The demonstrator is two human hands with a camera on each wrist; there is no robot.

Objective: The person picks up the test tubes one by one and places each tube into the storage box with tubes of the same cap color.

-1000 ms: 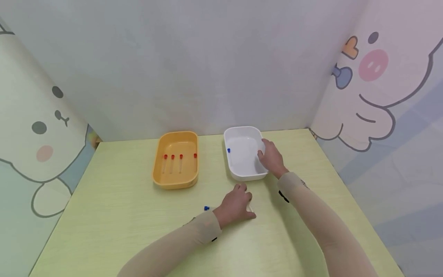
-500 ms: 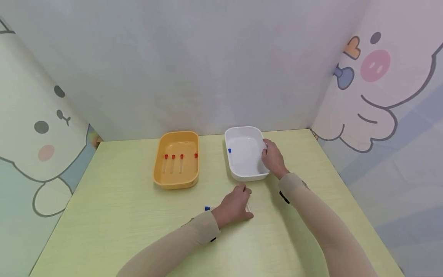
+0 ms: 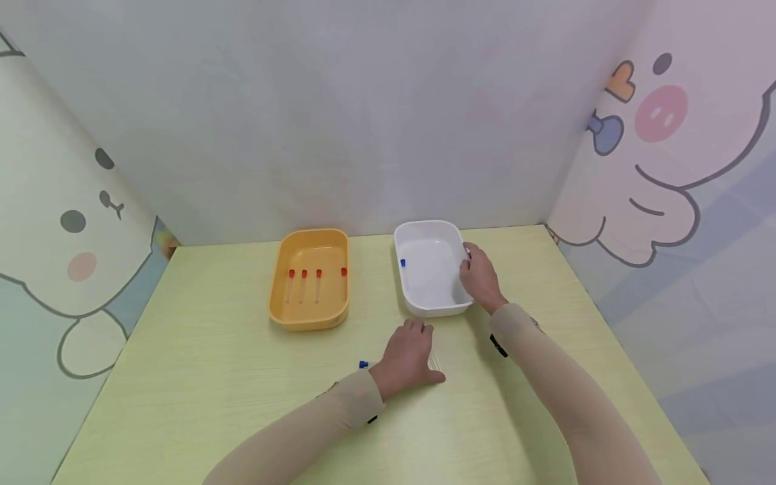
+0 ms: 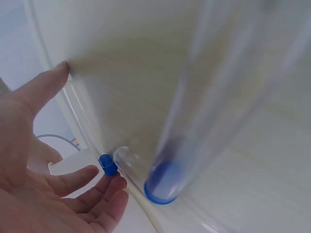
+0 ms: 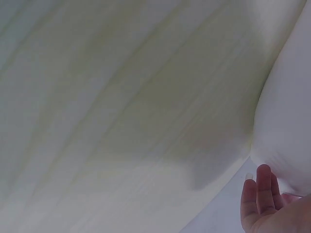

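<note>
My left hand [image 3: 407,353] is low over the table with thumb and fingers spread wide. In the left wrist view a clear tube with a blue cap [image 4: 108,165] runs between them, fingertips right at the cap and thumb near the other end. Closer to that camera lie a second blue-capped tube [image 4: 163,182] and a bare rounded tube end [image 4: 127,156]. My right hand [image 3: 481,277] grips the right rim of the white tray [image 3: 433,311], thumb on the inner side. Its fingers [image 5: 265,189] show beside the tray's outer wall in the right wrist view.
One blue-capped tube [image 3: 403,263] lies along the white tray's left side. An orange tray [image 3: 309,325] to the left holds several red-capped tubes [image 3: 304,274]. Behind both trays rises a pale curtain [image 3: 364,135], with cartoon-printed panels at either side.
The left hand's fingers have shifted slightly left, showing more of the clear tube beside the thumb. My right thumb has drawn back toward the white tray's rim.
</note>
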